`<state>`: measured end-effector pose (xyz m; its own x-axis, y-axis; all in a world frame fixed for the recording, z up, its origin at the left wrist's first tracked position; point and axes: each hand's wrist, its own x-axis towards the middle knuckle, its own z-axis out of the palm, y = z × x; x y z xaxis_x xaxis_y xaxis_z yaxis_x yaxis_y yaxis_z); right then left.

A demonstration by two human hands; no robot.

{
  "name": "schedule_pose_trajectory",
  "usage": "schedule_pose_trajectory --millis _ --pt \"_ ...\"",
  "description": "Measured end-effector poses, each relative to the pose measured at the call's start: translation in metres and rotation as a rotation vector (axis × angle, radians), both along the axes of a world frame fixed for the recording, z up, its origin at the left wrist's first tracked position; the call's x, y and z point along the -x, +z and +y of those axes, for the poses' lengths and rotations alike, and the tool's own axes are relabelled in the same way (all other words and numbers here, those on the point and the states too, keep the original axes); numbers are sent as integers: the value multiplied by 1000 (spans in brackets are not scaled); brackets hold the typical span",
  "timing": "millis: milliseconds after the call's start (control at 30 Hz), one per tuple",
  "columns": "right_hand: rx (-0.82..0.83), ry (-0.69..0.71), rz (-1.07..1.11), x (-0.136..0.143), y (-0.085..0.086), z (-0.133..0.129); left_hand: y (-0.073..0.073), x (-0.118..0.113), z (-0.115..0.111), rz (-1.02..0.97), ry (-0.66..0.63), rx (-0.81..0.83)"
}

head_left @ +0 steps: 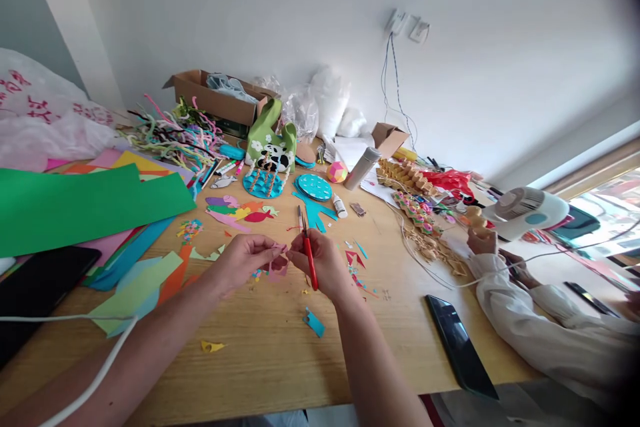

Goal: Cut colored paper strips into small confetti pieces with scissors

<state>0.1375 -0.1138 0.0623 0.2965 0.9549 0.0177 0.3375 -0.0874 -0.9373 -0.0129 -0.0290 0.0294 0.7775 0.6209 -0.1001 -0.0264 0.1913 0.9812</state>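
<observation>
Scissors (pixel 310 260) sit in my right hand (pixel 320 258); pink paper (pixel 278 268) is pinched between its fingertips and my left hand's (pixel 255 257)

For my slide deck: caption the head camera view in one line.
Left hand pinches pink paper, right hand holds red-handled scissors over a wooden table scattered with paper scraps.
</observation>
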Motion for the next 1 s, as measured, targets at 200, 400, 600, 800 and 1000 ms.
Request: schedule_pose_trajectory --millis 200,400,600,800,1000 --pt "-14 82 166 11 4 5 1 16 0 -49 57 15" --pt "53 133 310 21 -1 10 3 25 -2 -62 32 13" --pt "65 66 307 26 -5 12 -3 32 0 -34 86 87" --pt "95 75 317 29 -6 11 -6 38 0 -47 124 150" --pt "136 105 275 29 -5 10 -12 43 7 -56 241 186"
